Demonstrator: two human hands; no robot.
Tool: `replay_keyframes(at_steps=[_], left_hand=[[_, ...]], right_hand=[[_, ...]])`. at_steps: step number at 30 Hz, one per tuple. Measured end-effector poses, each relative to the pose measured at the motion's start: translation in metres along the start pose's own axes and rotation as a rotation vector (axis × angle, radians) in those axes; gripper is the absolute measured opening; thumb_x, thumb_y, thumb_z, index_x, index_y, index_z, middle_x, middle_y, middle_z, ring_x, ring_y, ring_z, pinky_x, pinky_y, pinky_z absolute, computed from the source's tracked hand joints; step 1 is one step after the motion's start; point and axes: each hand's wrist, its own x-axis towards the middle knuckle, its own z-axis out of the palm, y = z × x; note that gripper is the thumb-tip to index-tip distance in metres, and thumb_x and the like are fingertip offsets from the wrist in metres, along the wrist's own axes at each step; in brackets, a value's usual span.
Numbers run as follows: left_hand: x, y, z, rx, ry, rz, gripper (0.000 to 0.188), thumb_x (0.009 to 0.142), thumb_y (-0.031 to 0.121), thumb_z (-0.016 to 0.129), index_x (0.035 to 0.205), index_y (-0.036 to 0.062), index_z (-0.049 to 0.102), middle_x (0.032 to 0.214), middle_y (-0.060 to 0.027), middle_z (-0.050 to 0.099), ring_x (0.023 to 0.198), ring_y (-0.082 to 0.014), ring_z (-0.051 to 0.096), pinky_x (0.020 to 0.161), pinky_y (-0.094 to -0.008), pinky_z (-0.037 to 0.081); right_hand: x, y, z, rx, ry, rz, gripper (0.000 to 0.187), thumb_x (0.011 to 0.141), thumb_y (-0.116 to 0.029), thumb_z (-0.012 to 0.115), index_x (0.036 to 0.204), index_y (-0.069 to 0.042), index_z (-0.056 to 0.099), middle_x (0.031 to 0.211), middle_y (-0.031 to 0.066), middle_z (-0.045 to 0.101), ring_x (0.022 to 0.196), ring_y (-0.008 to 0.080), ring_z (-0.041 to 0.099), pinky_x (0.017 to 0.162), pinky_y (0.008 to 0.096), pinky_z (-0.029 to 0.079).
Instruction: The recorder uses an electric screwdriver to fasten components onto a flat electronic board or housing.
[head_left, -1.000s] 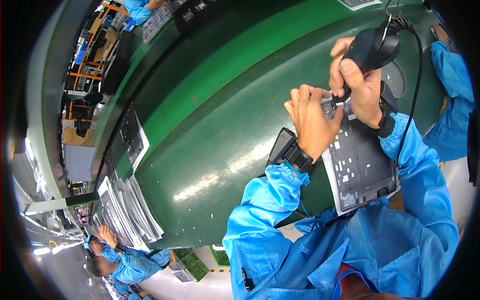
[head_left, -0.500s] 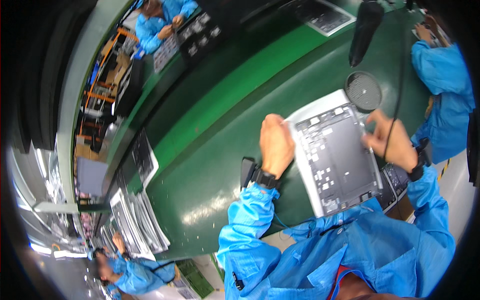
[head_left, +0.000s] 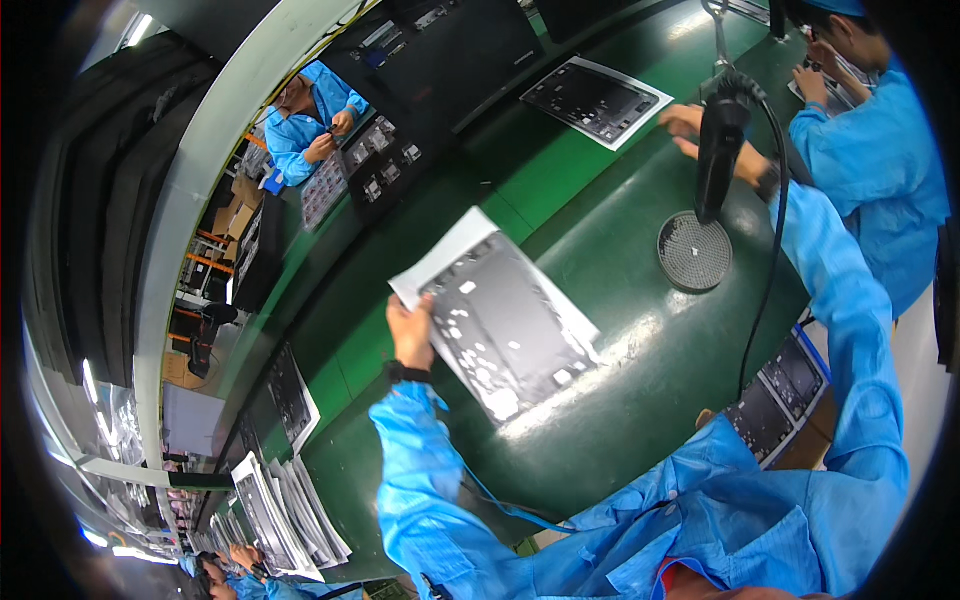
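Observation:
Gripped along its left edge by my left hand (head_left: 410,335) is a flat grey tablet-like panel (head_left: 520,310). White patches dot its surface, and a white sheet or border (head_left: 445,255) shows at its far end. The panel hangs tilted over the green bench, slightly blurred. My right hand (head_left: 685,128) stretches to the far right, its fingers spread and holding nothing visible. Part of that hand is hidden behind a black hand-held blower (head_left: 722,140) that hangs nozzle down. Left of my right fingertips, a similar dark panel with a white border (head_left: 597,102) lies on the bench.
Beneath the blower sits a round perforated dish (head_left: 695,252); a black cable (head_left: 765,310) runs down beside it. Stacked panels (head_left: 285,515) stand at the lower left. More panels (head_left: 775,405) rest near my right side. Co-workers in blue sit at right (head_left: 870,160) and far left (head_left: 300,130).
My left hand has carried the panel leftward and turned it. My right hand has let go of its right edge and moved up toward the far panel. The view has shifted too.

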Motion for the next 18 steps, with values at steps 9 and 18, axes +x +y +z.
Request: replay_keyframes(at_steps=[9, 18], left_hand=[[0.152, -0.057, -0.142, 0.560, 0.542, 0.054, 0.030, 0.082, 0.010, 0.070, 0.108, -0.0041, 0.070, 0.105, -0.0194, 0.074, 0.099, -0.0352, 0.070, 0.090, -0.0436, 0.052], [0.051, 0.080, 0.171, -0.464, -0.634, -0.414, 0.088, 0.098, 0.056, 0.061, 0.143, -0.0147, 0.034, 0.125, -0.0359, 0.060, 0.104, -0.0433, 0.070, 0.089, -0.0457, 0.060]], right_hand=[[0.129, 0.016, 0.075, -0.752, -0.447, -0.355, 0.022, 0.068, -0.012, 0.079, 0.086, -0.009, 0.067, 0.089, 0.0073, 0.069, 0.097, 0.0280, 0.065, 0.088, 0.0407, 0.050], [0.119, -0.046, 0.067, -0.417, -0.065, -0.608, 0.021, 0.066, -0.010, 0.071, 0.081, -0.008, 0.056, 0.082, 0.0069, 0.057, 0.082, 0.0284, 0.057, 0.073, 0.0426, 0.047]])
